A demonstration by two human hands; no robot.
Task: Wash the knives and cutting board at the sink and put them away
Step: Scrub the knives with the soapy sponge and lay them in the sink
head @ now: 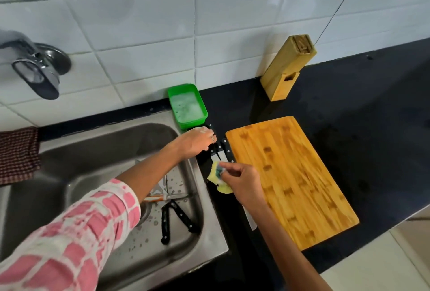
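Head view
Left hand (196, 140): reaches over the sink's right rim onto the black counter, palm down, fingers curled onto the handles of the knives lying there; whether they are closed round a handle I cannot tell. A ring shows on one finger, and foam on the fingertips.
Right hand (242, 180): fingers pinched together on a yellow sponge (218, 175) with a dark scrub face, held just above the counter.
Counter knives (221, 151): black riveted handles under and just beyond the left fingertips, blades running toward the right hand; one blade tip shows below the right wrist.
Cutting board (290, 179): wooden, flat on the counter, directly right of both hands, its left edge just beside the knives.
Sink knives (173, 221): two black-handled knives in the sink (93, 162) basin, below the left forearm, handles crossing near the top, water drops around them.
Green tub (187, 105): holds soapy water, just beyond the left fingertips, against the tiled wall.
Knife block (287, 67): wooden, leaning, well beyond the right hand.
Tap (35, 65): on the wall, far left of the left hand.
Checked cloth (17, 153): at the sink's left edge.
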